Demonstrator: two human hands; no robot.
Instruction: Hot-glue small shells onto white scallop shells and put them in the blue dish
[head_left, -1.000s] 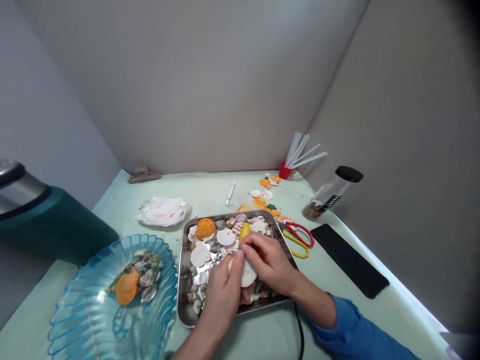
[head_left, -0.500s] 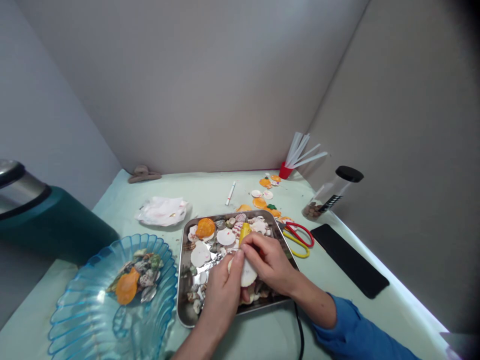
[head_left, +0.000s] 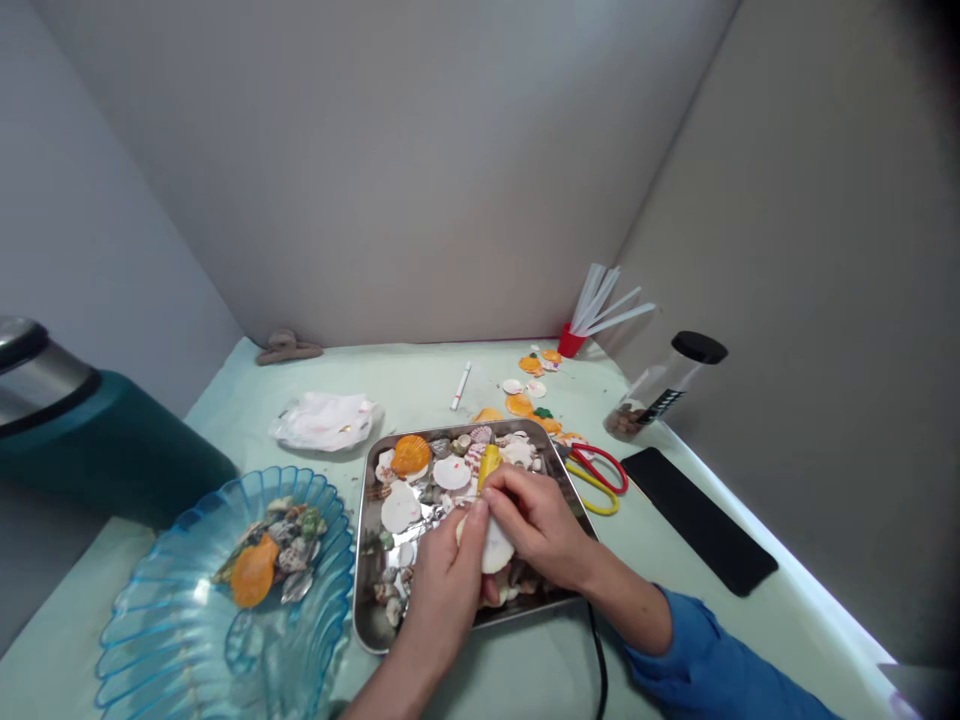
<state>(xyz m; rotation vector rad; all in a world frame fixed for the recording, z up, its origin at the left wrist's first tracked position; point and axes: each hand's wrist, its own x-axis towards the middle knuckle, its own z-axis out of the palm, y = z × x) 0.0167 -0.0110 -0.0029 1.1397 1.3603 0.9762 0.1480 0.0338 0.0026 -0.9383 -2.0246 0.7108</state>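
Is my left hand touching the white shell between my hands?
Touching: the head view shows the left hand holding the white shell, thumb across it.

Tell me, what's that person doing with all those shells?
The person's left grip is holding a white shell over a metal tray that has lots of other shells in it. Their right grip is right up against it, but exactly what it pinches is too hidden to tell. A yellow object pokes out just beyond. More shells lie in a blue bowl on the left.
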